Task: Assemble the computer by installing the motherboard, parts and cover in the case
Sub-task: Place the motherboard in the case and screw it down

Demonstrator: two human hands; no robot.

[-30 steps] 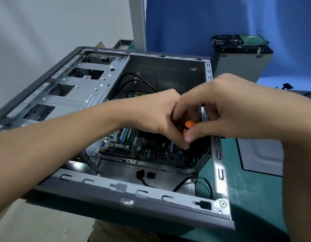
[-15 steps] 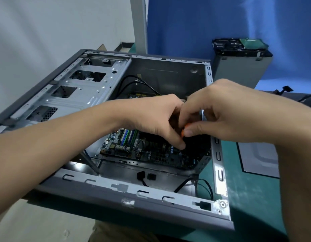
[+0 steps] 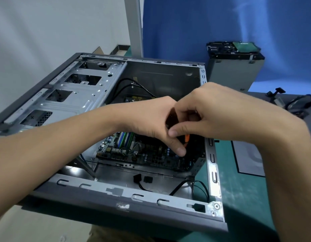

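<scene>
The case point(image 3: 102, 187) lies open on its side on the green tabletop point(image 3: 238, 198), its near edge towards me; the motherboard point(image 3: 151, 154) sits flat on the case floor, with the memory sticks point(image 3: 125, 138) at its left end. Both my hands meet over the board's right part, knuckle to knuckle. My right hand point(image 3: 221, 110) is curled, thumb closed across towards the fingers, pinching a small orange piece point(image 3: 186, 139) that peeks out just below the thumb; what it belongs to is hidden. My left hand point(image 3: 147, 119) has its fingers tucked under out of sight and its thumb stretched down beside the orange piece; I cannot tell whether it grips anything. The drive bay rack point(image 3: 72, 91) fills the case's left side; two loose black connectors point(image 3: 142, 179) lie on the case floor near me; black cables point(image 3: 198, 187) loop in the near right corner. Behind the case stands a metal drive cage point(image 3: 235, 72) against a blue backdrop point(image 3: 221, 23).
</scene>
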